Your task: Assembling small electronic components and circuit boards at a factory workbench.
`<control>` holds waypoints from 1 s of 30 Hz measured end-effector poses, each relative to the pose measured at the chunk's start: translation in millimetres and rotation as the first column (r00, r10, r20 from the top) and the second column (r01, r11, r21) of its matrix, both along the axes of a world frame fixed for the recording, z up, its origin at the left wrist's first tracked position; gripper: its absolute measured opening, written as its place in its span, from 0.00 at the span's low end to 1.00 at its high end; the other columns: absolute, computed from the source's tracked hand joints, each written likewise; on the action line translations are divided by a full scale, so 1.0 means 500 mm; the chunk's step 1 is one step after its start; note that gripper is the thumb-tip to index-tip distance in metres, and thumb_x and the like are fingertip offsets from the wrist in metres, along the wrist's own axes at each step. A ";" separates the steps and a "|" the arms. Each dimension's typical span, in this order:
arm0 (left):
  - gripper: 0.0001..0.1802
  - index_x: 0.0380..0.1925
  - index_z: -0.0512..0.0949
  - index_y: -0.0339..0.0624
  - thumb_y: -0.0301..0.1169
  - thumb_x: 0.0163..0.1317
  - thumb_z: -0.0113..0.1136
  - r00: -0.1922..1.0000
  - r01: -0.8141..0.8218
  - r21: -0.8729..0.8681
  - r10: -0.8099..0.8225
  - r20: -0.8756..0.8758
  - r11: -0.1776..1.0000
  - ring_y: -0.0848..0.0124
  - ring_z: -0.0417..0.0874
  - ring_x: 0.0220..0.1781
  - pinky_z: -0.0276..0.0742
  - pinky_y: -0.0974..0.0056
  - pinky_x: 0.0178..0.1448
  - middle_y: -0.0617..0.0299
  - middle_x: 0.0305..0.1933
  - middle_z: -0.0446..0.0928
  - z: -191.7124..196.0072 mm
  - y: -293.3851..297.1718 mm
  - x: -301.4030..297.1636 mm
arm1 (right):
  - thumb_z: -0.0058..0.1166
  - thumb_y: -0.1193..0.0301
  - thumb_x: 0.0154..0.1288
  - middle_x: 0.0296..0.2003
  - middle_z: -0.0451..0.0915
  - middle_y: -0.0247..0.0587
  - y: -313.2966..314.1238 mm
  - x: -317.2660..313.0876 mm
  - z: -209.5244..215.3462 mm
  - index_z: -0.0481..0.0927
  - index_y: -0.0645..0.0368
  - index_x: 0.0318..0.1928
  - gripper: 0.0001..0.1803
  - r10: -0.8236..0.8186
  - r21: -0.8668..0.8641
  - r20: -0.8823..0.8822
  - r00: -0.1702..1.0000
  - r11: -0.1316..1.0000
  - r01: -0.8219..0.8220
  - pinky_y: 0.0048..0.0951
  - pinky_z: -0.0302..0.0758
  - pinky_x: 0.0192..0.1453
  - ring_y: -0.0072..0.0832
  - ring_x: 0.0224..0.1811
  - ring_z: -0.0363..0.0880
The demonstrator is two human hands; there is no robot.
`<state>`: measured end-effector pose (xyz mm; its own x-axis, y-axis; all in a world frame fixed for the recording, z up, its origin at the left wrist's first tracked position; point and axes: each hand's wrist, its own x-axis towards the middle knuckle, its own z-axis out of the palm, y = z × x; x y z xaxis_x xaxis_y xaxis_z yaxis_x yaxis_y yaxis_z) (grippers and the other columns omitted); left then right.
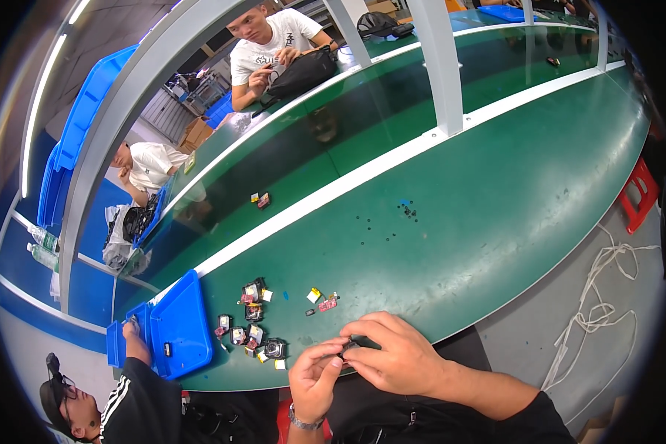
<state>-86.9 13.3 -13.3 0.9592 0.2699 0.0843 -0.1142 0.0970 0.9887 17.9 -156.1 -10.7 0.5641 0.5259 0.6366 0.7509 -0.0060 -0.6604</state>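
Near the table's front edge, my left hand point(314, 379) and my right hand point(398, 357) come together around a small black part point(350, 346). Fingertips of both hands pinch it and cover most of it, so its exact kind cannot be made out. A wristband sits on my left wrist. Just beyond my fingers lie a small red circuit board point(328, 304) and a yellow-and-white piece point(314, 294). To the left of my hands, several small black housings with white and yellow pieces are grouped, one of them a black housing point(274, 348) close to my left hand.
Tiny black rings point(408, 212) are scattered mid-table. A blue tray point(197, 325) stands at the left, where a co-worker's hand point(131, 326) reaches into a neighbouring bin. A white rail point(333, 189) and grey post point(438, 74) divide the green table point(510, 214). Other people sit beyond.
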 end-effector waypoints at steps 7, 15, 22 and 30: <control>0.12 0.53 0.76 0.26 0.13 0.70 0.55 1.000 0.004 -0.044 -0.004 0.001 0.999 0.56 0.81 0.65 0.86 0.54 0.63 0.40 0.62 0.78 -0.002 0.001 0.006 | 0.66 0.75 0.56 0.50 0.79 0.39 0.005 0.004 -0.001 0.83 0.62 0.34 0.06 0.004 0.012 -0.002 1.000 1.000 -0.004 0.37 0.77 0.52 0.37 0.55 0.78; 0.14 0.55 0.77 0.31 0.22 0.72 0.63 0.998 -0.064 0.048 0.065 -0.021 0.997 0.64 0.85 0.56 0.81 0.61 0.63 0.50 0.55 0.83 -0.026 0.050 -0.019 | 0.59 0.72 0.60 0.50 0.79 0.50 0.038 -0.016 -0.024 0.81 0.62 0.33 0.05 0.026 0.161 -0.039 0.999 0.987 -0.019 0.44 0.76 0.58 0.49 0.55 0.78; 0.21 0.65 0.70 0.31 0.21 0.75 0.57 0.997 0.074 0.021 -0.074 0.021 0.997 0.55 0.79 0.65 0.78 0.54 0.69 0.43 0.66 0.76 -0.095 0.089 0.030 | 0.64 0.72 0.54 0.50 0.78 0.42 0.040 -0.024 -0.012 0.83 0.55 0.27 0.03 -0.137 0.088 0.124 0.983 0.988 0.126 0.44 0.75 0.56 0.44 0.57 0.75; 0.16 0.62 0.72 0.32 0.22 0.77 0.52 0.986 0.164 0.023 -0.163 -0.012 0.986 0.66 0.80 0.61 0.80 0.63 0.64 0.51 0.62 0.79 -0.100 0.083 0.056 | 0.64 0.72 0.55 0.49 0.79 0.44 0.039 -0.012 0.000 0.82 0.56 0.27 0.04 -0.125 0.047 0.214 0.969 0.992 0.117 0.46 0.76 0.55 0.45 0.56 0.76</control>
<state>-59.0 54.9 -63.3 0.9911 0.1073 0.0794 -0.0892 0.0897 0.9920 12.1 -136.5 -10.8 0.4695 0.4387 0.7663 0.8707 -0.0863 -0.4841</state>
